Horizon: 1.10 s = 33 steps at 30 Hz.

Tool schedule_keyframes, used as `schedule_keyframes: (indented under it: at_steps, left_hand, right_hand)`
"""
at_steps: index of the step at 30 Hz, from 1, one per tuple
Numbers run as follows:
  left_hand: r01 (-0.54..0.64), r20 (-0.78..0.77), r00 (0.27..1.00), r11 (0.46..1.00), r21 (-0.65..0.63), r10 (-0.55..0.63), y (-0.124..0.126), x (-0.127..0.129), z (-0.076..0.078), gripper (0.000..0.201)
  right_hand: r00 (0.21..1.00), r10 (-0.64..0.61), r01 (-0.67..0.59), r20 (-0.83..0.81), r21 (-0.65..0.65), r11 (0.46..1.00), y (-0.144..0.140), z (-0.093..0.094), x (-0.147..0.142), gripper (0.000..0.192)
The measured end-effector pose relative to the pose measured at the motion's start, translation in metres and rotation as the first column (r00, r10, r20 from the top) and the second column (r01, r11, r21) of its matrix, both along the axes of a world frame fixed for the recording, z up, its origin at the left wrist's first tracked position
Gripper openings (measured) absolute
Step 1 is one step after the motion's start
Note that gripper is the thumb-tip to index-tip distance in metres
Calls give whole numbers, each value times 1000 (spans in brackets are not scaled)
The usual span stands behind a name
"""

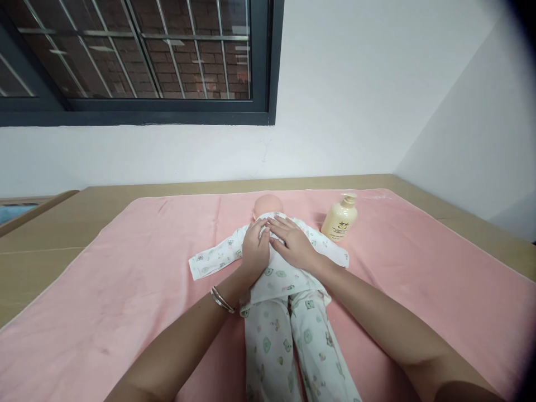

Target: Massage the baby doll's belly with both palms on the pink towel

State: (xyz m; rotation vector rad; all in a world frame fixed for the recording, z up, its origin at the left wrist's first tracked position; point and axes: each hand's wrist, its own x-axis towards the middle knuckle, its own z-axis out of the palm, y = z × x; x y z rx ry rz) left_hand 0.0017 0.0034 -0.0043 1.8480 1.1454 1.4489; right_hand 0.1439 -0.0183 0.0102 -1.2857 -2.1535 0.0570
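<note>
Both your hands lie flat on the doll's (276, 290) chest, left hand (255, 248) and right hand (293, 243) touching, fingers together, none pinching. Beyond your fingertips its head; farther right, a bottle (340, 219) on the towel (125, 268).

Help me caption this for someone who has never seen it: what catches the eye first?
A baby doll in a white printed sleepsuit lies mid-frame on a pink towel. The left hand and right hand rest side by side on its chest, just below the bare head. A cream pump bottle stands on the towel to the doll's right.
</note>
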Motion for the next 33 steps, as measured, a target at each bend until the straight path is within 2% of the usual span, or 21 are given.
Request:
schedule_keyframes:
  at_steps: [24, 27, 30, 33]
  left_hand:
    - [-13, -41, 999, 1000, 28, 15, 2, 0, -2, 29]
    - [-69, -111, 990, 988, 140, 85, 0, 0, -5, 29]
    - [-132, -203, 959, 947, 294, 197, -5, 0, -6, 26]
    - [-129, -310, 923, 942, 311, 229, -8, 1, -5, 28]
  right_hand:
    - [1000, 0, 0, -3, -6, 1000, -2, 0, -2, 44]
    - [999, -49, 49, -10, -21, 999, -1, -2, -2, 45]
    - [990, -139, 137, -21, -79, 987, 5, -2, 3, 47]
    - [978, -210, 209, 13, -164, 964, 11, 2, 8, 49]
